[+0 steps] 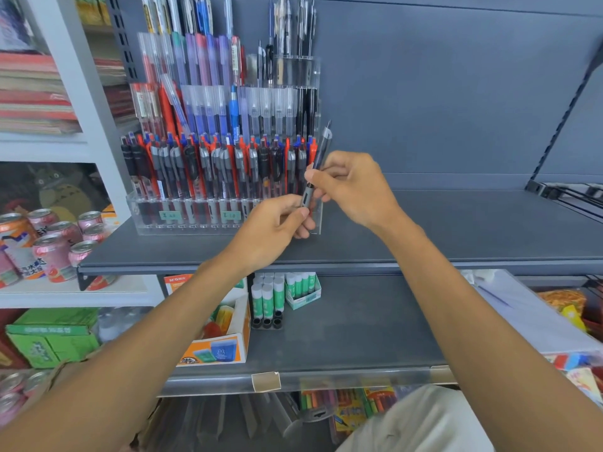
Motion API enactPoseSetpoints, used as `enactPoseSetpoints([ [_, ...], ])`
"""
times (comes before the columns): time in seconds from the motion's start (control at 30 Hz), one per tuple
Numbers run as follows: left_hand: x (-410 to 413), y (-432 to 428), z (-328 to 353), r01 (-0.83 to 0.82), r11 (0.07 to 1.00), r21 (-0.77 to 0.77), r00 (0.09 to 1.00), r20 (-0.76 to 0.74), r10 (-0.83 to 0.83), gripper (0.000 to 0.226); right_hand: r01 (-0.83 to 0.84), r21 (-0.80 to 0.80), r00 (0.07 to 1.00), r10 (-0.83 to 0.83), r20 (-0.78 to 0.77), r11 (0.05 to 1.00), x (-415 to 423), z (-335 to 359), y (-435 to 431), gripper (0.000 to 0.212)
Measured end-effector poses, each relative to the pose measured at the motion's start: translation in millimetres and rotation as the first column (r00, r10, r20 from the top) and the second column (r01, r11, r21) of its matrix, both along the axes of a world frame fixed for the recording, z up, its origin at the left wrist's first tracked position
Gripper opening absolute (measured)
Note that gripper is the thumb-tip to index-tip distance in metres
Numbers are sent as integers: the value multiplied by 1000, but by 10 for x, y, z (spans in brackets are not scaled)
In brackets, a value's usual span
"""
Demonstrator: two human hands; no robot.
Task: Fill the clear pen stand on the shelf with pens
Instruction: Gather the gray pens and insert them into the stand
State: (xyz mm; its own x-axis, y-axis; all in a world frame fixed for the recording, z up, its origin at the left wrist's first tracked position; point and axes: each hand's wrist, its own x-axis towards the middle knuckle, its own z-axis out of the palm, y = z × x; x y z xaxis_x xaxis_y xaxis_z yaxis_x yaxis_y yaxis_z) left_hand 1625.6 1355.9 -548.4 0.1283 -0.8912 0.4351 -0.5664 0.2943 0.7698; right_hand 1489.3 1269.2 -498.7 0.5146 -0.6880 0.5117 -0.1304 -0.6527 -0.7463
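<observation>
Both hands hold one pen beside the stand

The left hand (277, 226) pinches the grey pen (316, 168) low down; the right hand (350, 187) pinches its middle, by the stand (225, 220).

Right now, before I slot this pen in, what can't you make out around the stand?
Head view only.
1. Right-end front slots of the clear pen stand: hidden behind the left hand, the right hand and the pen they pinch, so I cannot tell whether they are free or full.
2. Green price labels: writing too small and blurred.
3. Top-row pens: cut off by the upper frame edge.
4. The pen's lower end: covered by the left hand.
</observation>
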Motion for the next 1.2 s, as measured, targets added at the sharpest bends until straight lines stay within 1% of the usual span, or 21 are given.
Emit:
enactPoseSetpoints([
  [0.03, 14, 7, 3, -27, 1000, -6, 999, 21, 27, 20, 31, -7, 999, -31, 41, 999, -2, 22, -5, 25],
  [0.07, 38, 17, -1, -68, 998, -12, 995, 77, 69, 20, 69, -7, 993, -68, 92, 998, -10, 48, -18, 23],
  [0.1, 71, 34, -9, -117, 993, -22, 977, 174, 119, 21, 112, -9, 985, -110, 135, 994, -16, 73, -39, 21],
  [0.17, 139, 76, -38, -195, 978, -68, 897, 390, 206, 29, 192, -24, 970, -186, 159, 981, -21, 110, -88, 20],
  [0.2, 169, 97, -53, -218, 971, -101, 860, 451, 240, 32, 215, -33, 967, -208, 148, 976, -19, 113, -112, 20],
  [0.3, 259, 140, -80, -254, 943, -215, 768, 547, 332, 40, 244, -51, 967, -238, 91, 969, 24, 76, -147, 22],
  [0.4, 333, 158, -82, -254, 900, -355, 669, 607, 428, 41, 274, -95, 962, -271, 42, 957, 78, 48, -142, 23],
  [0.47, 359, 166, -76, -257, 883, -393, 611, 641, 463, 42, 293, -138, 956, -294, 12, 946, 112, 52, -136, 27],
  [0.53, 378, 169, -68, -270, 879, -393, 573, 668, 475, 44, 305, -176, 946, -319, -59, 936, 138, 41, -127, 28],
  [0.6, 396, 179, -72, -285, 881, -378, 558, 682, 474, 45, 312, -202, 926, -345, -153, 928, 152, -19, -94, 26],
  [0.67, 402, 191, -79, -292, 883, -367, 557, 685, 469, 46, 317, -192, 919, -351, -182, 929, 150, -89, -70, 25],
  [0.7, 401, 197, -82, -291, 884, -366, 556, 687, 468, 46, 319, -175, 921, -348, -174, 932, 148, -105, -55, 26],
  [0.77, 394, 210, -84, -290, 886, -363, 555, 690, 464, 47, 325, -143, 933, -342, -110, 935, 147, -103, -26, 25],
  [0.83, 388, 212, -85, -295, 886, -358, 556, 690, 464, 47, 334, -163, 936, -348, -61, 928, 154, -69, -16, 21],
  [0.97, 389, 212, -105, -302, 885, -354, 558, 688, 465, 43, 345, -237, 916, -381, -127, 908, 170, -47, -12, 18],
  [1.1, 394, 218, -117, -309, 883, -353, 560, 683, 469, 42, 388, -295, 885, -443, -147, 873, 209, -101, 14, 25],
  [1.2, 395, 213, -123, -305, 893, -331, 608, 654, 450, 41, 412, -277, 875, -461, -144, 868, 242, -116, 44, 26],
])
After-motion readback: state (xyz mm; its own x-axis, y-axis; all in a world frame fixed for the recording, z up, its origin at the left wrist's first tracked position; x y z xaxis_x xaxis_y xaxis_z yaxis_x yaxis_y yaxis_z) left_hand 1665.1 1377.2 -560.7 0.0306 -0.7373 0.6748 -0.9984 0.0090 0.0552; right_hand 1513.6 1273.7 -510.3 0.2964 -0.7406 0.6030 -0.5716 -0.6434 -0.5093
